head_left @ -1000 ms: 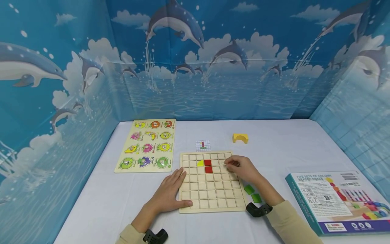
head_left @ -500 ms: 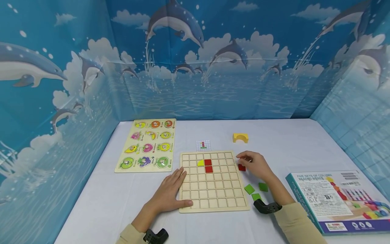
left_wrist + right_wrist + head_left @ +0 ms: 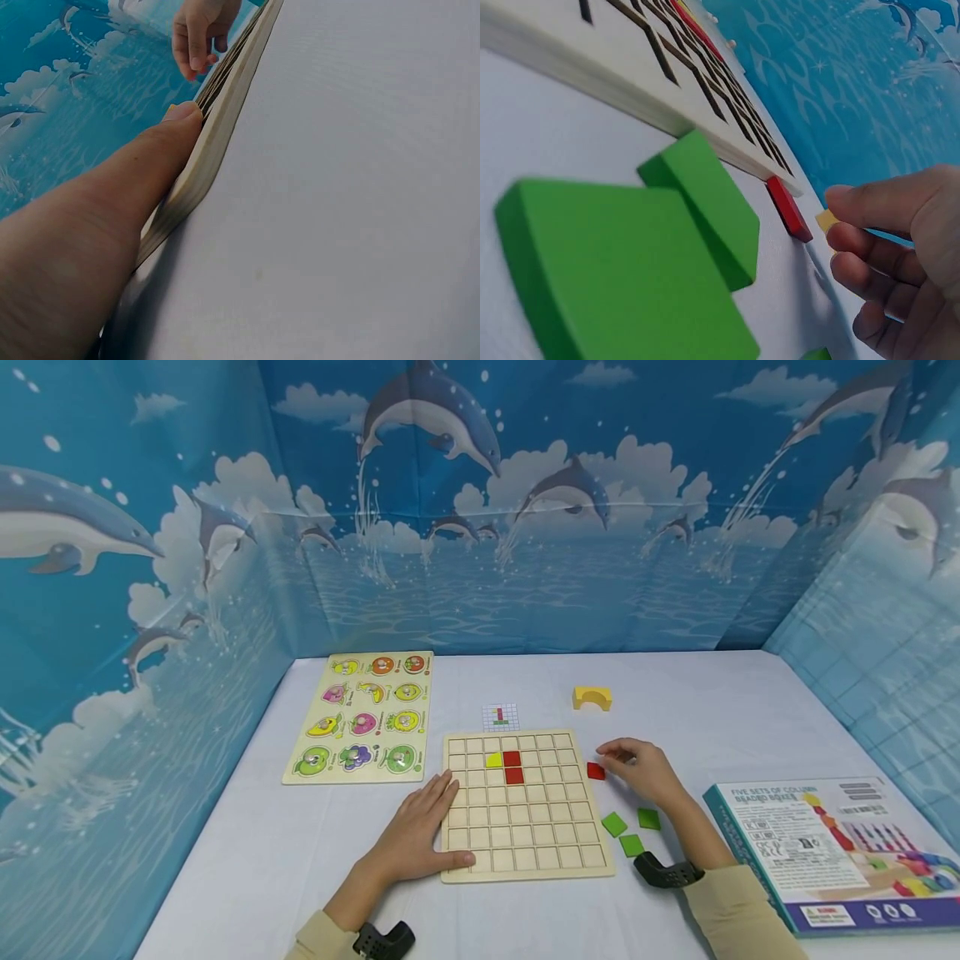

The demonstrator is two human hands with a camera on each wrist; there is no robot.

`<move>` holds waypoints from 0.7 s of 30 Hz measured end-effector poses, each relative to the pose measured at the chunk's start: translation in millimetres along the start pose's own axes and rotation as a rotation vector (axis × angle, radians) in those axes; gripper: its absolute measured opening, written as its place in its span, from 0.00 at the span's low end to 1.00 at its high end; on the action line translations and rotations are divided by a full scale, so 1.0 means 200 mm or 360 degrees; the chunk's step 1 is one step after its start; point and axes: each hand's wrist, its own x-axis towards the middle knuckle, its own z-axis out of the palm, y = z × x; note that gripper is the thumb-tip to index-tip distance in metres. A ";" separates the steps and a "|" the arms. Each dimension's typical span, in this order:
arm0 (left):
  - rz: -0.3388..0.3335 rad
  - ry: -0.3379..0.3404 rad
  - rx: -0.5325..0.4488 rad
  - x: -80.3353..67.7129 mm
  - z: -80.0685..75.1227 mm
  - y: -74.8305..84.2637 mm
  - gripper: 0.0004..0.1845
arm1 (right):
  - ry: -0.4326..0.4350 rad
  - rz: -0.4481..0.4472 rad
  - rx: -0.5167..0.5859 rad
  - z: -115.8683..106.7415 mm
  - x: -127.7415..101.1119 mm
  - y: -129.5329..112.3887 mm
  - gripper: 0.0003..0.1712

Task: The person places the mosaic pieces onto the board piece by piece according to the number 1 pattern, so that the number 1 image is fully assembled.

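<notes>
A wooden grid board (image 3: 525, 835) lies flat on the table. My left hand (image 3: 412, 835) rests along its left edge, fingers extended, thumb (image 3: 169, 142) over the lower left corner. Set in the upper part of the grid are a yellow tile (image 3: 493, 761), a red tile (image 3: 512, 759) and a second red tile (image 3: 513, 776) below it. To the right of the board, my right hand (image 3: 637, 768) hovers with loosely curved fingers and nothing visible in them. A loose red tile (image 3: 596, 771) lies just left of its fingertips, on the table.
Three green tiles (image 3: 632, 846) lie right of the board. Behind it are a small pattern card (image 3: 510, 712) and a yellow arch block (image 3: 592, 698). A fruit puzzle board (image 3: 378, 710) is at back left, a flat box (image 3: 810, 843) at right. Dolphin-printed cloth (image 3: 480, 585) encloses the table.
My right hand has moved off the board's upper right and away to the right, uncovering the loose red tile and a green tile. My left hand stays in place.
</notes>
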 end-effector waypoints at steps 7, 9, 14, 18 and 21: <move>-0.0015 -0.0015 -0.0013 0.00 0.00 0.00 0.57 | -0.0067 -0.0060 -0.0054 0.01 0.00 0.04 0.16; -0.0020 -0.0020 -0.0017 0.00 0.00 0.00 0.57 | -0.0083 -0.0069 -0.0082 0.01 0.00 0.04 0.16; -0.0036 -0.0026 -0.0012 0.00 0.00 0.00 0.57 | -0.0098 -0.0079 -0.0114 0.02 0.01 0.05 0.15; -0.0025 -0.0013 -0.0009 0.00 0.00 0.00 0.57 | -0.0100 -0.0113 -0.0105 0.02 0.00 0.05 0.14; -0.0023 -0.0008 -0.0008 0.00 0.00 0.00 0.57 | -0.0110 -0.0103 -0.0073 0.03 0.00 0.05 0.14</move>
